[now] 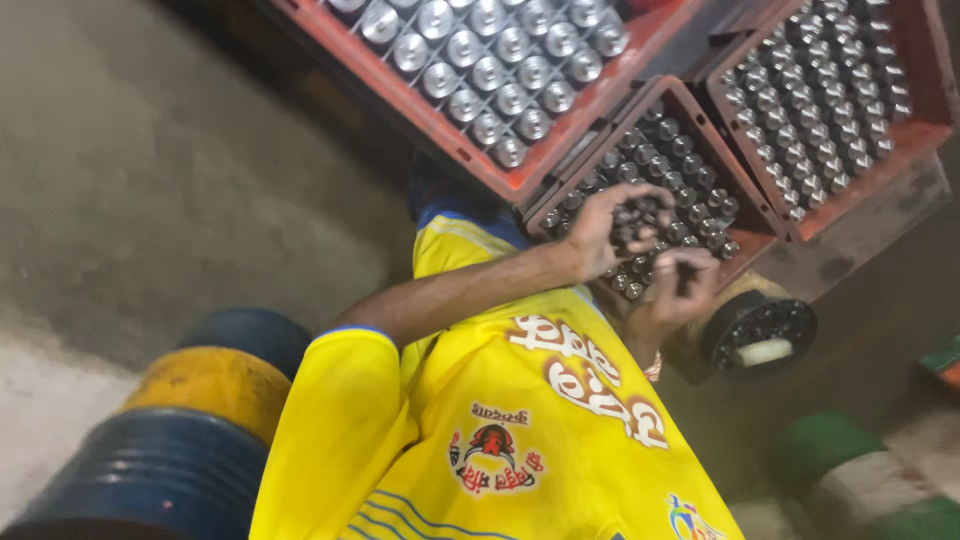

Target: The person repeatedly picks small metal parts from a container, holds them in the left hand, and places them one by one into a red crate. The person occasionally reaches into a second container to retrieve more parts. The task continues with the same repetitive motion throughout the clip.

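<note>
I see left hand (610, 225) cupped, loosely closed round cluster of small dark metal parts (632, 222), over middle red crate (655, 180) of same parts. Right hand (680, 285) near, fingers curled; contents unclear. Cupping keeps parts from spilling.

The parts (655, 215) in the red plastic crates (560, 150) look like bright, glossy metal; the larger ones (490, 60) shine smoothest. The yellow shirt (500, 420) is smooth cloth. The floor (150, 170) is rough, matt concrete.
</note>
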The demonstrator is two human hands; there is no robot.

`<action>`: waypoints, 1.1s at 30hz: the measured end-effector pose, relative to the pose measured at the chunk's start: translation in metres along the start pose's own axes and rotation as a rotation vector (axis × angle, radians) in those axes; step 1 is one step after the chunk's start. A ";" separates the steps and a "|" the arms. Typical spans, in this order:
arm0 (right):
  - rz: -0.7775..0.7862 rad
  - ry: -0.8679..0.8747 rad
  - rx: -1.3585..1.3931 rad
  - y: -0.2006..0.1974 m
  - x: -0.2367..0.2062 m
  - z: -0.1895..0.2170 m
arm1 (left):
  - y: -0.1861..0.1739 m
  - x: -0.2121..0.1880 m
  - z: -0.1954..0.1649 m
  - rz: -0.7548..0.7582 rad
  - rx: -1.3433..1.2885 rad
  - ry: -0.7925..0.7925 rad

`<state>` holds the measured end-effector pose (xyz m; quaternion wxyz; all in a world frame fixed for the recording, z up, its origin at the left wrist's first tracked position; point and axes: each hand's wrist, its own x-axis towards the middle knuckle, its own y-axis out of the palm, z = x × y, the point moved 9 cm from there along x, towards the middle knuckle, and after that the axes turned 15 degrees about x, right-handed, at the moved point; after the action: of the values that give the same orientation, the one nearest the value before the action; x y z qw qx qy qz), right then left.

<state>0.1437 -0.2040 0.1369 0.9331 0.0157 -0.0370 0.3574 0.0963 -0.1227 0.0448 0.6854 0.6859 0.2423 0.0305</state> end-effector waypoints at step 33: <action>0.062 0.072 -0.179 -0.058 0.058 -0.043 | -0.003 0.077 0.044 -0.237 0.232 -0.128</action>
<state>0.2279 -0.2060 0.0984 0.9200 -0.0820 -0.0357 0.3816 0.1797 -0.1350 0.0166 0.6146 0.7276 0.2790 -0.1225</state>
